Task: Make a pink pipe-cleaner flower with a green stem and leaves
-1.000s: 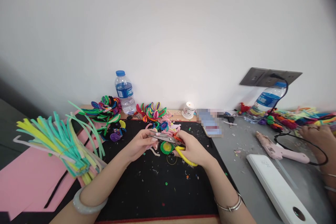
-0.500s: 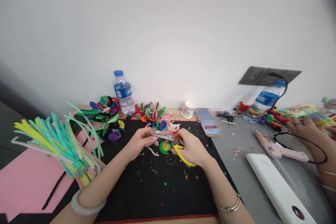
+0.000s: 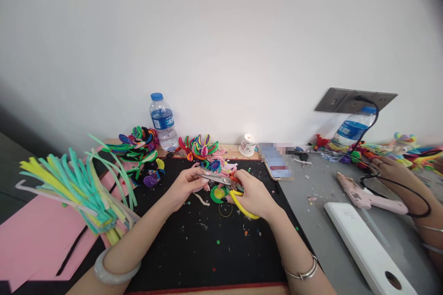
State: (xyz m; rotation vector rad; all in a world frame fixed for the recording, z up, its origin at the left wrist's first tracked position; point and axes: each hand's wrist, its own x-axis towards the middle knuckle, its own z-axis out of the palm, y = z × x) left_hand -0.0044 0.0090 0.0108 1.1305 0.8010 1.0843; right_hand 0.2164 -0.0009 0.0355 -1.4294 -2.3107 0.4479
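My right hand [image 3: 255, 195] is closed around the yellow handles [image 3: 245, 208] of a pair of scissors [image 3: 218, 179], whose blades point left. At the blade tips, my left hand [image 3: 185, 189] has its fingers pinched together on what looks like a pale pink pipe cleaner, mostly hidden by the fingers. Below the scissors lies a green and yellow disc [image 3: 218, 193] on the black mat [image 3: 194, 258]. Just behind the hands is a heap of pink and white fuzzy pieces [image 3: 228, 167].
Left: a bundle of pipe cleaners [image 3: 100, 207] and pink sheets [image 3: 31, 239]. Behind: colourful fuzzy flowers [image 3: 200, 145], a water bottle [image 3: 162, 122], a paper cup [image 3: 248, 145] and a phone [image 3: 278, 166]. Right: a corded glue gun [image 3: 368, 198], a white power bank [image 3: 363, 244] and another person's hand [image 3: 391, 170].
My hands and the scissors stay almost in place. At the far right, the other person's hand has shifted slightly, and a multicoloured fuzzy piece now shows farther left, behind it.
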